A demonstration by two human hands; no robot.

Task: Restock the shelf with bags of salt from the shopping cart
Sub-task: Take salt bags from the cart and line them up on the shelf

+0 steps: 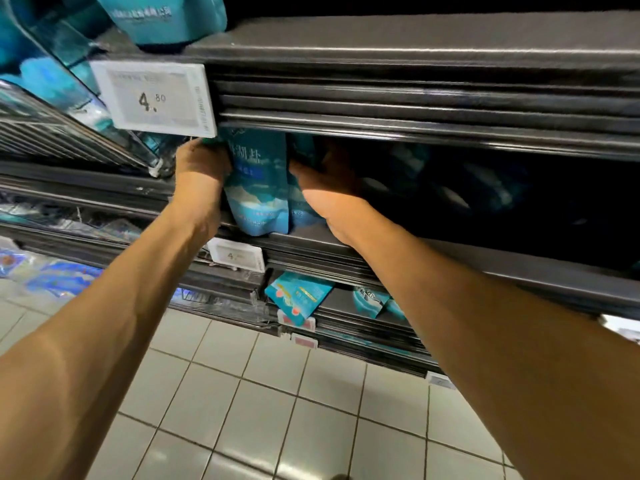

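A teal-and-blue bag of salt (257, 188) stands upright at the front of the dark middle shelf (450, 258). A second bag of salt (300, 202) stands right behind it. My left hand (200, 171) grips the front bag's left edge. On the bags' right side my right hand (329, 192) reaches into the shelf with its fingers curled around them; the fingertips are hidden in the dark. More bags of salt (491, 192) lie dimly further right inside the shelf. The shopping cart is out of view.
A price tag reading 4.80 (152, 98) hangs on the upper shelf edge, with a teal bag (166, 19) above it. A smaller price tag (237, 254) sits below my left wrist. Lower shelves hold teal packets (298, 296). White floor tiles (259, 410) lie below.
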